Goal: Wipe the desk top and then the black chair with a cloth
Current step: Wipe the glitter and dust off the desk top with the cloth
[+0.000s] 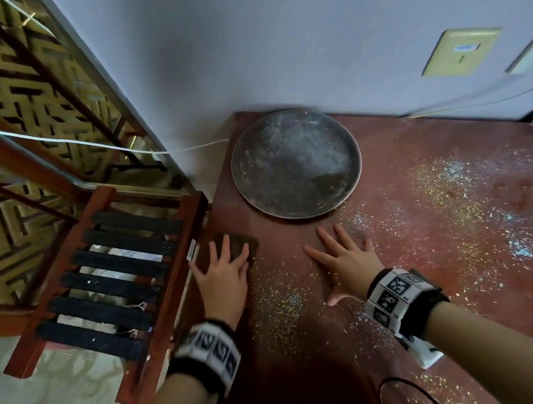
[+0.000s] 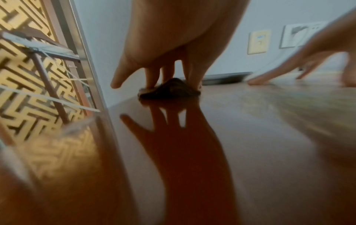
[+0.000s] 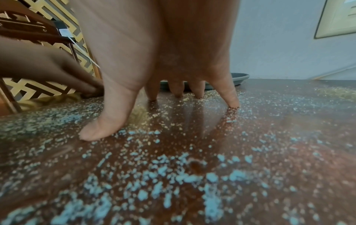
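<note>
A small dark brown cloth [image 1: 241, 244] lies near the left edge of the reddish-brown desk top [image 1: 433, 221]. My left hand [image 1: 223, 274] presses flat on the cloth with straight, spread fingers; in the left wrist view the fingertips [image 2: 152, 82] sit on the bunched cloth [image 2: 169, 89]. My right hand [image 1: 344, 256] rests flat and spread on the desk just right of it, holding nothing, its fingertips [image 3: 233, 100] touching the surface. Pale crumbs and powder [image 3: 173, 175] are scattered over the desk. The black-slatted chair [image 1: 116, 281] with a red-brown frame stands left of the desk.
A round dark metal tray [image 1: 295, 163] lies on the desk at the back, close to the grey wall. White cables [image 1: 472, 99] run along the wall at the right. A patterned gold lattice screen [image 1: 14, 93] stands behind the chair.
</note>
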